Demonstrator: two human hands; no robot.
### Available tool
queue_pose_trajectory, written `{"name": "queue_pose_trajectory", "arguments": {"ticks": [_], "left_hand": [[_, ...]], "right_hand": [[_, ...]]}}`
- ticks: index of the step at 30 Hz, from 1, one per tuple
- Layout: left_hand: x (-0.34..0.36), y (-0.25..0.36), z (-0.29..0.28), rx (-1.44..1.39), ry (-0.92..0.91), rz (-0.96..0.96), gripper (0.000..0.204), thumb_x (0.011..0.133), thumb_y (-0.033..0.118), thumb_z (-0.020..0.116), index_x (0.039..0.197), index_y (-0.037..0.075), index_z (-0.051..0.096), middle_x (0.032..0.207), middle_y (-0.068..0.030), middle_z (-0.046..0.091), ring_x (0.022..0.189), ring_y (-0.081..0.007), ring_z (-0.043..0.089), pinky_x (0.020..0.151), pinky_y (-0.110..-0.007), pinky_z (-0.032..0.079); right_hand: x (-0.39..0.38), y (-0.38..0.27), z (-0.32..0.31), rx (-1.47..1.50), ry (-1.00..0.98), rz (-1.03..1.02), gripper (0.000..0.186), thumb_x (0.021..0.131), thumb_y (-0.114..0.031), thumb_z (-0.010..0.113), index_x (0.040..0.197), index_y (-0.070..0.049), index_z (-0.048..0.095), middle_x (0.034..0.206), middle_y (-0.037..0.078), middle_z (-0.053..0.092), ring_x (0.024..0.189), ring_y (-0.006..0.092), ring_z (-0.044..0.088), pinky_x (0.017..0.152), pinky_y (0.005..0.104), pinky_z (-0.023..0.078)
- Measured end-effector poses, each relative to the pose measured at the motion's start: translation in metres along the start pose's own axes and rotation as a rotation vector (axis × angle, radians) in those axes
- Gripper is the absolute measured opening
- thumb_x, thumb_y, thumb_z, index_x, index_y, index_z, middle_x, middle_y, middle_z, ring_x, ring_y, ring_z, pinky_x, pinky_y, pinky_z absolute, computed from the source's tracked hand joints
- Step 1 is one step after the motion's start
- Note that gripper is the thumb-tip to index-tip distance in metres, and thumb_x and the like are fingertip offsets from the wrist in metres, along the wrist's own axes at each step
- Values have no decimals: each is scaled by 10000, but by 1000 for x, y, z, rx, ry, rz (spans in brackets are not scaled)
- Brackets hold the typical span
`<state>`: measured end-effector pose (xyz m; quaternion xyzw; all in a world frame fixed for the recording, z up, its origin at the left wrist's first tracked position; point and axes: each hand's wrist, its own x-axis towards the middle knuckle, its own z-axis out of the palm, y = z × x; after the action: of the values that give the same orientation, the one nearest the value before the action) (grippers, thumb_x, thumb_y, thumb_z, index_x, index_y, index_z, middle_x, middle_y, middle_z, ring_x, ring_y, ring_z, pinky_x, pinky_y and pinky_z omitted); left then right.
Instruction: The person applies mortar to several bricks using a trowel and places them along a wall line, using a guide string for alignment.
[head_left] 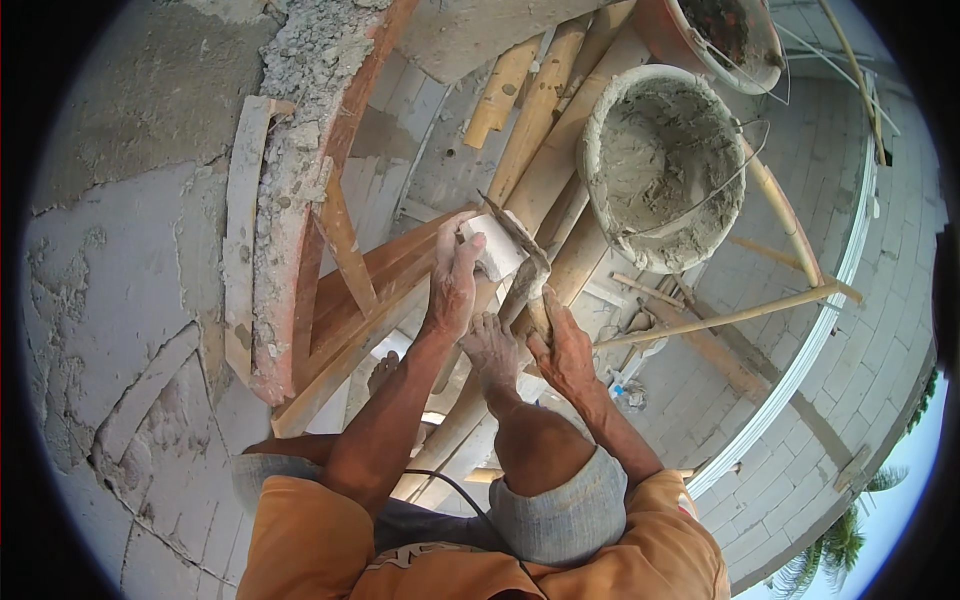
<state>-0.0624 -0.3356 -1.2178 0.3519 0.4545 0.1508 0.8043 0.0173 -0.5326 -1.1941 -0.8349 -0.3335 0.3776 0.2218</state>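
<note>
In front of me, my left hand (pixel 455 275) grips a small white block (pixel 493 247), its fingers wrapped round the block's left side. My right hand (pixel 566 345) is closed round the handle of a mortar-crusted trowel (pixel 527 240). The trowel's thin blade lies against or just beside the block's right side; I cannot tell whether they touch. Grey mortar fills much of a bucket (pixel 598 190) standing beyond my right hand. Below the block, my bare foot (pixel 494 348) rests on the bamboo poles (pixel 580 262).
A second, reddish bucket (pixel 655 30) stands at the far right. To the left, a mortar-covered ledge (pixel 290 240) meets a plastered block wall (pixel 120 270), with wooden boards (pixel 375 290) beside it. A thin bamboo pole (pixel 715 318) crosses on the right, before a block wall (pixel 850 370).
</note>
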Motion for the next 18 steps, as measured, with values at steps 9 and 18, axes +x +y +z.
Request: {"name": "queue_pose_trajectory", "arguments": {"ticks": [9,18], "left_hand": [[-15,-14,-6,-33,-195,-13,741,944,368,630,1505,16,295,1370,-147,465,1300,-241,472,1057,-439,471],[-4,-22,-12,-150,-313,73,544,984,320,581,1397,4,420,1319,-134,521,1259,-251,526,1058,-457,490]], "right_hand": [[-12,7,15,-63,156,-81,733,850,-141,722,1476,-12,363,1133,271,616,888,461,667,751,500,562],[-27,-48,-30,41,612,-427,593,799,-28,784,1267,145,464,935,260,662,731,379,704,636,418,567]]}}
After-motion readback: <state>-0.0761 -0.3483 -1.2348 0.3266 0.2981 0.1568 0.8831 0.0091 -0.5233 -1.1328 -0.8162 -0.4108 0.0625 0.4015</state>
